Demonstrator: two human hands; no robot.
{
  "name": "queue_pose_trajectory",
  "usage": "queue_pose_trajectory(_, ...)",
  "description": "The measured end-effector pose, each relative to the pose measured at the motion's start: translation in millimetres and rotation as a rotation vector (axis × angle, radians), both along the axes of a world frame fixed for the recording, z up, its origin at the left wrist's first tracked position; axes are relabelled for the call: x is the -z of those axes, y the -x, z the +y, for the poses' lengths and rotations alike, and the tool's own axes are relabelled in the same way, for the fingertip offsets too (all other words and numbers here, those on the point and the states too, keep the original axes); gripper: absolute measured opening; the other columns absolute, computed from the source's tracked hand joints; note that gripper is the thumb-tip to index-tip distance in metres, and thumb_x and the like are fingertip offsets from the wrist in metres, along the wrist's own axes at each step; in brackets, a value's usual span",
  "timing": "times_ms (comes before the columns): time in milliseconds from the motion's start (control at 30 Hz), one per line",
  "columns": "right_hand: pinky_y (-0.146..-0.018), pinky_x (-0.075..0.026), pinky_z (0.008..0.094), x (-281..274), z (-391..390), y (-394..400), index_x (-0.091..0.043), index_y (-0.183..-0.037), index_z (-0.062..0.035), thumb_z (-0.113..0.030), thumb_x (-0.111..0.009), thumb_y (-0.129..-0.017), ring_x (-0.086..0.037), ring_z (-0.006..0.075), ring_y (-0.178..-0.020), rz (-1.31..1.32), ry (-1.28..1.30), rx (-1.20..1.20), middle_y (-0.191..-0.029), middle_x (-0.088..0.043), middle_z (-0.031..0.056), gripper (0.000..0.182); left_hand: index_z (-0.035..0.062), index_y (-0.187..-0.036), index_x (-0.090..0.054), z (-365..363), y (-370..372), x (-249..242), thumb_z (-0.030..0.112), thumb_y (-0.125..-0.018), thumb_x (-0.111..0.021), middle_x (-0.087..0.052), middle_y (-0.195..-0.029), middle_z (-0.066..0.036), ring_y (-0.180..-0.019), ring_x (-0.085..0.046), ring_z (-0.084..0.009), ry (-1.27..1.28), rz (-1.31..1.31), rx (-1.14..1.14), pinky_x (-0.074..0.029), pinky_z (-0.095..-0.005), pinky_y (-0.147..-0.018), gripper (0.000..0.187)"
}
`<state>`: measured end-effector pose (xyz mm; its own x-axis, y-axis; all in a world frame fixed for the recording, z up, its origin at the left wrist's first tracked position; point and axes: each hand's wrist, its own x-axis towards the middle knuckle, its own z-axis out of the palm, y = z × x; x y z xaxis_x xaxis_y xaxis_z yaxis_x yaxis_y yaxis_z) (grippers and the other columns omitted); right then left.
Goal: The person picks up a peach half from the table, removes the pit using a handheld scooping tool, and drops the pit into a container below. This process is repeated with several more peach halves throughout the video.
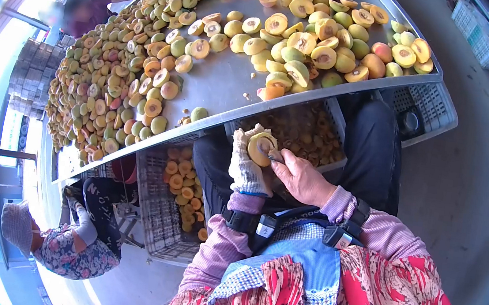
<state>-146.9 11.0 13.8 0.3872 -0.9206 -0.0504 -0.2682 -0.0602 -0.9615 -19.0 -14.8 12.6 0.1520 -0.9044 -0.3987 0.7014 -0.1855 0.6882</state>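
My left hand [247, 168], in a pale knitted glove, is wrapped round a yellow peach half [259, 149], its cut face turned up. My bare right hand [305, 182] comes in from the right, fingers closed on a small pitting tool [277, 156] whose tip is at the cut centre of that half. Much of the tool is hidden by the fingers. Both hands are over my lap, just in front of the metal table's edge [218, 119]. Below and beyond them sits a crate [340, 117] with peach pieces and pits in it.
Many halved peaches [105, 82] cover the table's left side, and another pile [314, 44] lies at centre right. A grey crate [153, 214] with peach halves stands low at left. Another crate [441, 110] is under the right corner. A co-worker [76, 235] sits at left.
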Motion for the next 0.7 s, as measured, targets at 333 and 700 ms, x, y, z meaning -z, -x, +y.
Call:
queue_pose_trajectory(333,-0.08,-0.044,0.039,-8,-1,3,-0.045,-0.111,0.0023,-0.026,-0.044,-0.093,-0.06,0.0347,-0.089,-0.138,-0.184,-0.104,-0.092,-0.061,0.0226,0.033,-0.0003,-0.084,-0.059,-1,2,-8,0.054,-0.089,-0.04,-0.063,-0.083,-0.015,-0.075,-0.059,-0.0245,0.004,-0.033,-0.094,-0.05,-0.0344,-0.069,0.058)
queue_pose_trajectory(700,-0.061,-0.045,0.0285,-19,-8,11,-0.048,-0.107,-0.0001,-0.031,-0.046,-0.093,-0.054,0.0162,-0.065,-0.328,-0.684,-0.238,-0.074,-0.055,0.0082,0.034,-0.002,-0.083,-0.06,-6,3,-11,0.051,-0.091,-0.04,-0.063,-0.078,-0.016,-0.068,-0.059,-0.0226,0.179,-0.298,-0.166,-0.05,-0.0319,-0.064,0.057)
